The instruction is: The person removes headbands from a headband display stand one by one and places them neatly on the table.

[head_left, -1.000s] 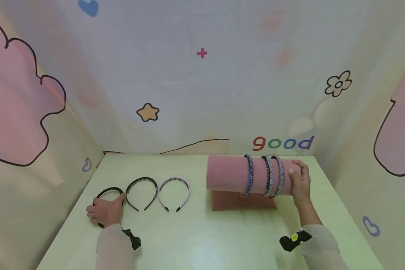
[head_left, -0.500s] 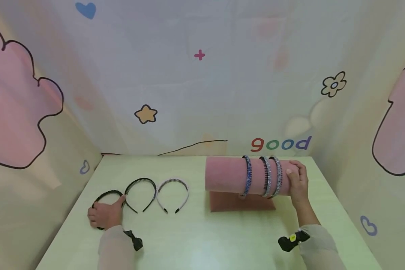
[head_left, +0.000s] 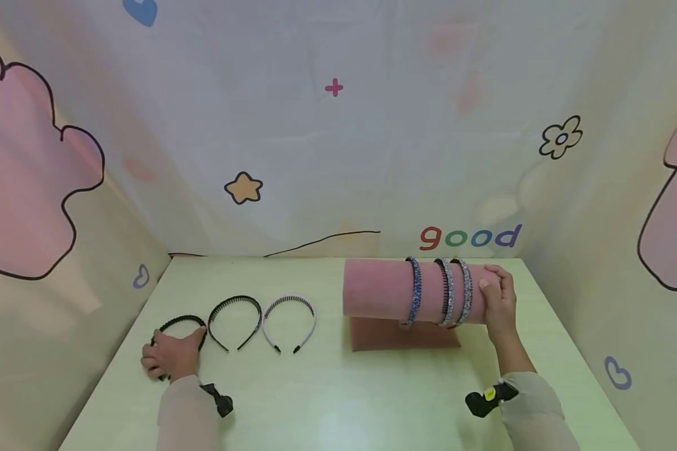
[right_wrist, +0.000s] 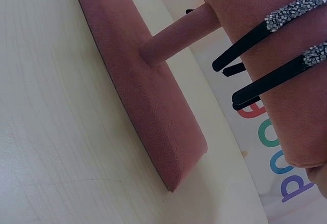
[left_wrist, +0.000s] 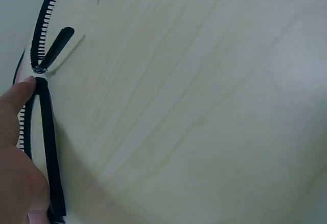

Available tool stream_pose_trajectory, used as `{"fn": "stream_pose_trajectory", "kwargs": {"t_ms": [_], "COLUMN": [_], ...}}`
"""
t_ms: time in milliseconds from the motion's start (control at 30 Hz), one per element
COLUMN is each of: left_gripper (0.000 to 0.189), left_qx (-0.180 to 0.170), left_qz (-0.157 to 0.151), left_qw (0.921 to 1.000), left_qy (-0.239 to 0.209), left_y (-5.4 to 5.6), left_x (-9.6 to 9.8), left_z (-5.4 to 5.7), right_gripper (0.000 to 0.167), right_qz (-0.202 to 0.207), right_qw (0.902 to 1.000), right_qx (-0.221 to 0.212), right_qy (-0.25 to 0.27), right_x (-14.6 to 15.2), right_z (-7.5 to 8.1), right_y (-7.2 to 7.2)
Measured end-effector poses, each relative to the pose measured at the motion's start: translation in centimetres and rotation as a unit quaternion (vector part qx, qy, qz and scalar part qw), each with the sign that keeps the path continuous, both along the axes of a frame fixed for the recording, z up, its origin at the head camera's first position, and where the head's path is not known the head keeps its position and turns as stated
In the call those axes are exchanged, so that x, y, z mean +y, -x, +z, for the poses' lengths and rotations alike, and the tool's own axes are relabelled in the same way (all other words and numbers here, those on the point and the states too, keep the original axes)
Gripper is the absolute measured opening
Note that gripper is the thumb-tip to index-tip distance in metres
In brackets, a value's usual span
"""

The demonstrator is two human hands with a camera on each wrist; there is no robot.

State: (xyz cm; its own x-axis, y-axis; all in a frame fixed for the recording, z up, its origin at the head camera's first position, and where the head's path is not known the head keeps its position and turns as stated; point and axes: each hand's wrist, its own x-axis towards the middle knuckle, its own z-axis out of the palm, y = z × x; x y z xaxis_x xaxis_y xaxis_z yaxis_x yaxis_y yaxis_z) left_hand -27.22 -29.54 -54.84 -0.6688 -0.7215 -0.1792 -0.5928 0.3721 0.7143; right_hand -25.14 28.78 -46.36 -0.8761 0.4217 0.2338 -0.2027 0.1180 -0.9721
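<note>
At the table's left, my left hand (head_left: 172, 355) spans a black headband (head_left: 183, 318), thumb at its right side and fingers at its left. In the left wrist view, the thumb tip touches that headband (left_wrist: 47, 137) near its bend. My right hand (head_left: 500, 305) grips the right end of a pink headband display stand (head_left: 375, 288), thumb on the front of the roll. The roll carries a blue glittery headband (head_left: 415, 291) and two silver glittery headbands, one (head_left: 449, 292) left of the other (head_left: 466, 292). Their black ends hang below the roll in the right wrist view.
Beside the left hand lies a second black headband (head_left: 234, 299), then a white headband (head_left: 290, 297), both flat on the pale table (head_left: 327, 394). The stand's pink base (head_left: 406, 337) rests on the table. Printed cloth walls (head_left: 293, 125) enclose the back and sides.
The left hand shifts very slightly over the black headband. The right hand keeps its hold on the stand, and the headbands on the roll stay put.
</note>
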Motion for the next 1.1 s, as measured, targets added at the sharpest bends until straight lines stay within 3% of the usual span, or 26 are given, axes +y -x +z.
{"fn": "stream_pose_trajectory", "kwargs": {"t_ms": [200,667,767,967,1100], "left_gripper": [0.100,0.108,0.105,0.092,0.093], "left_qx": [-0.012,0.017,0.039,0.084,0.068], "left_qz": [0.014,-0.061,-0.055,-0.015,-0.007], "left_qw": [0.9998,0.9980,0.9976,0.9953,0.9969], "left_qy": [0.009,0.000,0.013,0.046,0.039], "left_y": [-0.2,-0.7,-0.9,-1.1,-1.0], "left_x": [0.1,-1.0,-0.8,-0.2,-0.2], "left_z": [0.4,0.1,0.0,-0.4,-0.5], "right_gripper": [0.035,0.035,0.034,0.035,0.035], "right_qz": [0.002,0.001,-0.002,-0.004,-0.002], "right_qw": [1.0000,1.0000,1.0000,1.0000,0.9999], "right_qx": [0.000,0.002,0.000,-0.004,-0.010], "right_qy": [0.009,0.006,0.010,0.008,0.006], "right_x": [0.0,-0.3,-0.3,0.0,0.0], "right_z": [-0.2,0.6,0.5,0.0,-0.1], "right_y": [0.1,0.0,0.0,0.2,0.1]}}
